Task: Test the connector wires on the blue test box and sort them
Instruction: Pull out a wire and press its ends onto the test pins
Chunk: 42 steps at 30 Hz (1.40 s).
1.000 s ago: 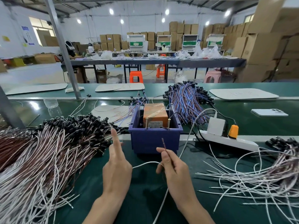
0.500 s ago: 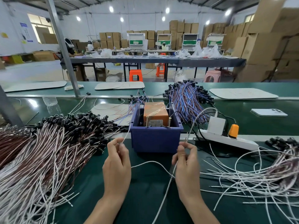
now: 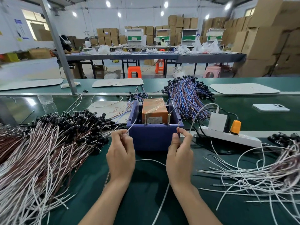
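Note:
The blue test box (image 3: 154,137) stands mid-table with an orange block (image 3: 154,109) and two brass screws inside. My left hand (image 3: 121,156) pinches the white end of a connector wire (image 3: 131,125), whose tip points up toward the box's left front corner. My right hand (image 3: 179,156) pinches the wire's other, brownish end just below the box's right front corner. The wire's white middle (image 3: 151,160) loops between my hands. A large heap of white and brown wires with black connectors (image 3: 48,143) lies left; a looser pile of wires (image 3: 259,172) lies right.
A white power strip (image 3: 227,135) with a white adapter and an orange plug lies right of the box. Blue and purple wires (image 3: 186,95) are bundled behind it. A phone (image 3: 270,108) rests far right. A slanted metal post (image 3: 60,49) rises at the left.
Both hands rose and spread apart toward the box's front corners. The left hand went from a pointing finger to pinching the white wire end; the right keeps pinching the other end.

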Available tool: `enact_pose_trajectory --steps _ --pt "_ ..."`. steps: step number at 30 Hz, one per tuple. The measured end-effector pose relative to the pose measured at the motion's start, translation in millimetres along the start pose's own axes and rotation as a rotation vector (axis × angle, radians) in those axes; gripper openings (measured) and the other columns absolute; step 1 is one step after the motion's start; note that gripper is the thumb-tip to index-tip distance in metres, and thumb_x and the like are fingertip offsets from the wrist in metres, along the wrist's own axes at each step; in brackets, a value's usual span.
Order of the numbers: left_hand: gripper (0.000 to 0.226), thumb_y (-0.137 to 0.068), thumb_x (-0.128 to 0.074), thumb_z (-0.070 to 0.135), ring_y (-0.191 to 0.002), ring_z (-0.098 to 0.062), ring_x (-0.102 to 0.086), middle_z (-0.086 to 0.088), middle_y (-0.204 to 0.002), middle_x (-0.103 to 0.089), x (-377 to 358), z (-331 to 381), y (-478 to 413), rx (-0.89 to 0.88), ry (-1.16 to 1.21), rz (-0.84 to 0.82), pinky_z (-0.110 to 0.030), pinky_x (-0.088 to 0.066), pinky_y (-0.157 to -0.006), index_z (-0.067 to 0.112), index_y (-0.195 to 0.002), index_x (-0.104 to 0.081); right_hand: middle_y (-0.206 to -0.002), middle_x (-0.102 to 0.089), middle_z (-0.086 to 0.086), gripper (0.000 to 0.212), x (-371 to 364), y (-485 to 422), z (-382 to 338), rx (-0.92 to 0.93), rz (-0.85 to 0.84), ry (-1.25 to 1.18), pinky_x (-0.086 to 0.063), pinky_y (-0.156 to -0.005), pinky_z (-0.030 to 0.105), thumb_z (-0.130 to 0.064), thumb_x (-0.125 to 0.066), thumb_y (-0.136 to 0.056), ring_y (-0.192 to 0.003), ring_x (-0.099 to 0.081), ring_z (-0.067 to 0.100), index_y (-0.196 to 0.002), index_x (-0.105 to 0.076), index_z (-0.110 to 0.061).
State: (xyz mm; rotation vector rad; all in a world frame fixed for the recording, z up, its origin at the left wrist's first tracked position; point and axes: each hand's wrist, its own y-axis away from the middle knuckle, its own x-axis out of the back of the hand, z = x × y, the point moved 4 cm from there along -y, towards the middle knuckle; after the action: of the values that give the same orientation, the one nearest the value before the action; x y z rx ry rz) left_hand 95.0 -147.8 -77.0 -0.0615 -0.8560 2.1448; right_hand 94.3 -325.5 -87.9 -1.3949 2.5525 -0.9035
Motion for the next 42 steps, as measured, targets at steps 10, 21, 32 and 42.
enact_pose_trajectory --steps 10,21,32,42 --pt "0.012 -0.103 -0.049 0.042 -0.063 -0.014 -0.059 0.015 -0.079 -0.063 -5.0 -8.1 0.1 -0.084 0.118 -0.044 -0.027 -0.046 -0.056 0.032 -0.101 -0.057 -0.066 -0.066 -0.015 0.018 4.1 -3.3 4.2 -0.016 -0.035 -0.033 -0.046 -0.048 0.027 -0.06 -0.037 -0.097 -0.051 -0.06 0.009 -0.099 -0.047 -0.045" --pt "0.017 -0.099 -0.049 0.047 -0.067 -0.01 -0.063 0.018 -0.084 -0.065 -7.1 -8.0 1.4 -0.107 0.105 -0.032 -0.039 -0.054 -0.063 0.033 -0.101 -0.058 -0.06 -0.058 -0.014 0.017 7.0 -6.2 6.3 -0.056 0.098 -0.023 -0.038 -0.054 0.03 -0.038 -0.05 -0.102 -0.049 -0.046 0.003 -0.104 -0.062 -0.025" --pt "0.015 -0.097 -0.051 0.044 -0.068 -0.002 -0.066 0.021 -0.085 -0.066 -8.4 -8.0 2.7 -0.123 0.091 -0.035 -0.038 -0.057 -0.064 0.031 -0.099 -0.058 -0.061 -0.06 -0.015 0.024 5.0 -5.9 3.6 -0.045 0.083 0.014 -0.032 -0.051 0.018 -0.046 -0.047 -0.1 -0.049 -0.05 0.0 -0.104 -0.063 -0.029" --pt "0.012 -0.097 -0.052 0.042 -0.056 -0.002 -0.055 0.019 -0.077 -0.062 -8.8 -9.6 1.8 -0.137 0.08 -0.028 -0.034 -0.05 -0.055 0.031 -0.096 -0.058 -0.051 -0.055 -0.018 0.018 3.4 -4.5 1.8 -0.014 0.078 -0.007 -0.034 -0.046 0.014 -0.045 -0.048 -0.101 -0.051 -0.055 0.004 -0.1 -0.061 -0.033"
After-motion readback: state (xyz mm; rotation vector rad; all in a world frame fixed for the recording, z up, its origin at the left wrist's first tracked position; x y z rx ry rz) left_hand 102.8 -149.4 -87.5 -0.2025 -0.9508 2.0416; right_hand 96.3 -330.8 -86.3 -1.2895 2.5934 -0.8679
